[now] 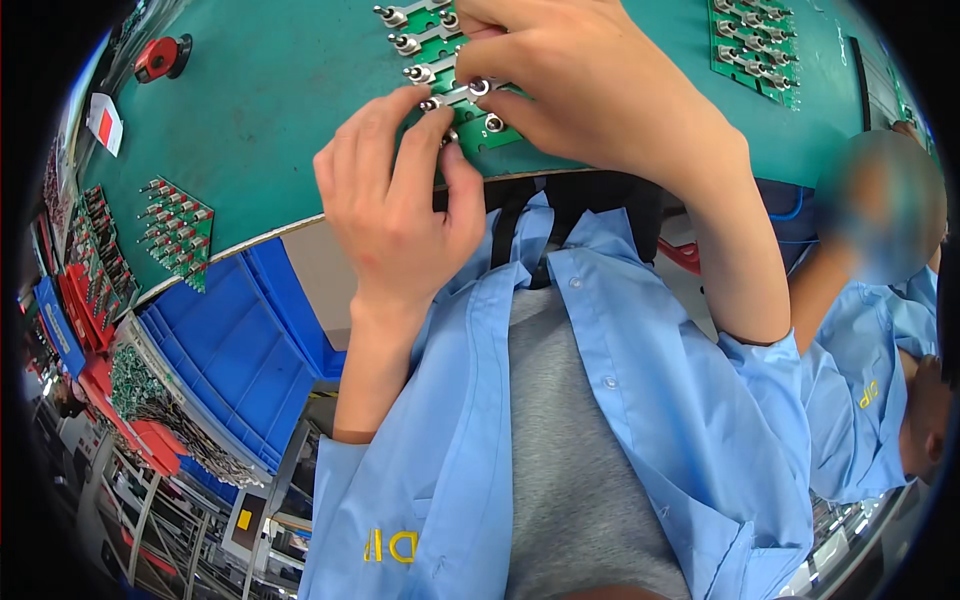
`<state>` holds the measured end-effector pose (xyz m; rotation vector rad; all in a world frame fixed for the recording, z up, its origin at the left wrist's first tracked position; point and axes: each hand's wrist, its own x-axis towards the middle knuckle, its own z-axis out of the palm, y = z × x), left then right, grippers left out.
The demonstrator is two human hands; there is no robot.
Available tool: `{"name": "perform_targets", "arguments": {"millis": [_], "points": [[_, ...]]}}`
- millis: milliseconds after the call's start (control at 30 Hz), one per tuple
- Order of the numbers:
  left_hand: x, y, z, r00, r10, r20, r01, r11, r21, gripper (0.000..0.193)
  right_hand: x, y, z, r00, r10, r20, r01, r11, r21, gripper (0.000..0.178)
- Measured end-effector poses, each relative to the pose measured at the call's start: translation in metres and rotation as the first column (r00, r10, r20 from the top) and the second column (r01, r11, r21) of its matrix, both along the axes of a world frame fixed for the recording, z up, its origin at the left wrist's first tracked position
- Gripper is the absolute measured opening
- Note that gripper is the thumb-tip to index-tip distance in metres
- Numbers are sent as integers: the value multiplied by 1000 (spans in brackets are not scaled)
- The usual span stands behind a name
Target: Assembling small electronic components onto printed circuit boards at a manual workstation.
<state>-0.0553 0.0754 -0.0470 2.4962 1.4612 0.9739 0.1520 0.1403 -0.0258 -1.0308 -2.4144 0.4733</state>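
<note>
Where left hand and right hand converge, a green board lies beneath.

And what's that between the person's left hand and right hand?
Between the left hand and the right hand lies part of a green circuit board fitted with metal toggle switches; the head view shows it, partly hidden.

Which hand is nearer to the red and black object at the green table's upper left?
Left. The left hand is to the right of the red and black object, lower in view; the right hand is farther right. Neither touches it.
</note>
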Motion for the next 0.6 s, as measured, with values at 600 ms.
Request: {"name": "perform_targets", "arguments": {"millis": [600], "points": [[-1, 4, -17, 999, -21, 34, 19, 998, 51, 40, -4, -8, 18, 999, -52, -11, 39, 859, -510, 14]]}}
